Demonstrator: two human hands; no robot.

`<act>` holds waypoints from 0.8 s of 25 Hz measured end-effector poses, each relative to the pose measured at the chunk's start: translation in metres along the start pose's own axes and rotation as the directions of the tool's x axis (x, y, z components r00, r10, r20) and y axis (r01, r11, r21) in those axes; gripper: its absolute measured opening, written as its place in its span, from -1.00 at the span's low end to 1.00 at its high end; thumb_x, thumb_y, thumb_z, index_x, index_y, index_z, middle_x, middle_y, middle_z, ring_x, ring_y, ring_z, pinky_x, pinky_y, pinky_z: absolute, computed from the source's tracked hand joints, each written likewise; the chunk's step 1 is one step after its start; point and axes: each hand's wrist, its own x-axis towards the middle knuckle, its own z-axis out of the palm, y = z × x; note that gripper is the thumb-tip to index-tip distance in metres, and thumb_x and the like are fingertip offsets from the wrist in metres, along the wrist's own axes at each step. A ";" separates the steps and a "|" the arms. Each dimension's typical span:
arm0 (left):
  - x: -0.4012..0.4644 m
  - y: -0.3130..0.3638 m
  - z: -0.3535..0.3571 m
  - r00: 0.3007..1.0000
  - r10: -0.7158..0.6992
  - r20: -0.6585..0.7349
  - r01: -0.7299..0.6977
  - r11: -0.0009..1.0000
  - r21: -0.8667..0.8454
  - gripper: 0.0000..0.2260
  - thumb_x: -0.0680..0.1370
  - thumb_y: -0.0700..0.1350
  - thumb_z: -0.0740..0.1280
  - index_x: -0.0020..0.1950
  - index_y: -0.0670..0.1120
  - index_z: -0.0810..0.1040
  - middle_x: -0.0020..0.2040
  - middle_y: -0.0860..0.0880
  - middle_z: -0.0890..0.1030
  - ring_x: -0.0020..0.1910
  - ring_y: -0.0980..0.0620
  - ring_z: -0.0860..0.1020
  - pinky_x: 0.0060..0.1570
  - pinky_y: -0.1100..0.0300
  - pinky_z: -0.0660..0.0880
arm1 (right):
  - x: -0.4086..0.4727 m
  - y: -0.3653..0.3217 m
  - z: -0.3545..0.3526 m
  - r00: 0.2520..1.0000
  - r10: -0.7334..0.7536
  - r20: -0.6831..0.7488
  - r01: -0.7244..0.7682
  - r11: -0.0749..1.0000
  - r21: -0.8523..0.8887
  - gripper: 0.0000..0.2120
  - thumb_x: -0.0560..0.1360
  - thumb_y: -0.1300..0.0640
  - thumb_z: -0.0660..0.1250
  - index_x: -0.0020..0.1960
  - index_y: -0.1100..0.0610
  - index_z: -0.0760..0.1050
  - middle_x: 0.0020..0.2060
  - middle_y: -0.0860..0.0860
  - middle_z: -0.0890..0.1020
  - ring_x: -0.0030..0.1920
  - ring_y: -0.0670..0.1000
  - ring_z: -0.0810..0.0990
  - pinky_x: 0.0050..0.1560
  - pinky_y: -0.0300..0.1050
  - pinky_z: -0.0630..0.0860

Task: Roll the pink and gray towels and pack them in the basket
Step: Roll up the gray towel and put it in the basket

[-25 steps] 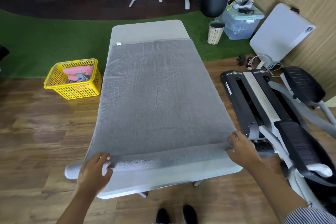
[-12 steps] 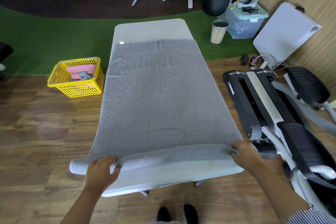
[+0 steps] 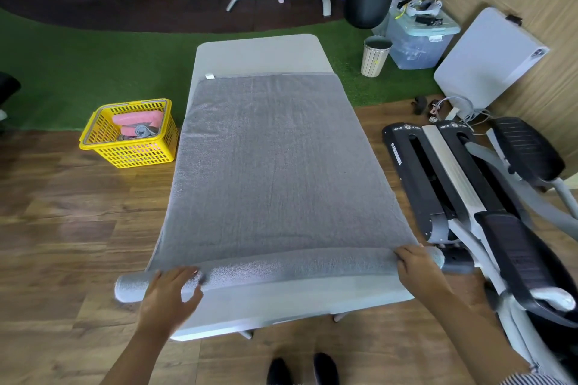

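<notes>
A large gray towel (image 3: 272,159) lies flat along a pale table (image 3: 259,53), its near end wound into a thin roll (image 3: 281,269) that overhangs both table sides. My left hand (image 3: 170,294) presses on the roll's left part, fingers spread over it. My right hand (image 3: 413,266) grips the roll's right end. On the floor to the left stands a yellow basket (image 3: 131,156) holding a rolled pink towel (image 3: 137,119) and a rolled gray towel (image 3: 142,131).
A black and white stepper machine (image 3: 469,197) stands close on the right. Behind it lean a white folded table (image 3: 488,62), a clear storage bin (image 3: 419,40) and a small waste bin (image 3: 375,56). Green turf and gym benches lie beyond. My shoes (image 3: 300,369) are below the table edge.
Both hands have pushed the roll forward along the table; the roll has grown thicker and the flat part of the towel shorter.
</notes>
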 end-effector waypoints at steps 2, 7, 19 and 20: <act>0.000 -0.004 0.004 0.999 0.004 0.039 -0.004 1.000 -0.002 -0.59 0.25 0.02 0.43 0.06 -0.11 0.65 -0.04 0.00 0.67 -0.07 -0.05 0.63 0.16 -0.24 0.46 | -0.003 0.001 0.001 0.998 0.032 0.052 -0.034 0.999 0.026 -0.71 0.31 0.40 0.30 0.02 0.28 0.57 -0.08 0.12 0.58 -0.03 0.17 0.50 0.18 0.06 0.40; -0.006 0.007 -0.002 0.999 0.005 -0.036 -0.006 1.000 -0.020 -0.66 0.33 -0.02 0.20 -0.09 -0.13 0.68 -0.20 0.02 0.68 -0.25 -0.07 0.63 0.03 -0.06 0.51 | -0.009 -0.007 -0.013 0.994 0.056 0.092 -0.065 0.993 0.095 -0.70 0.31 0.44 0.28 0.00 0.25 0.56 -0.13 0.03 0.50 -0.03 0.08 0.45 0.05 -0.08 0.45; -0.009 -0.030 0.000 0.991 0.037 -0.127 -0.049 0.995 -0.087 -0.57 0.51 0.18 0.20 0.02 -0.14 0.64 -0.02 -0.01 0.65 -0.04 0.01 0.58 0.20 -0.03 0.40 | -0.010 -0.006 -0.012 0.997 0.076 -0.018 -0.077 0.996 -0.038 -0.69 0.33 0.44 0.32 0.05 0.25 0.55 0.00 0.12 0.58 0.02 0.22 0.53 -0.12 0.02 0.54; -0.009 -0.030 0.002 0.988 0.065 -0.137 -0.074 0.995 -0.065 -0.62 0.45 0.13 0.27 0.03 -0.13 0.64 -0.01 0.00 0.64 0.00 0.03 0.55 0.29 0.03 0.27 | -0.013 -0.008 -0.010 0.996 0.084 -0.014 -0.084 0.996 -0.027 -0.69 0.34 0.44 0.32 0.07 0.27 0.55 0.02 0.14 0.59 0.07 0.24 0.52 -0.01 0.05 0.53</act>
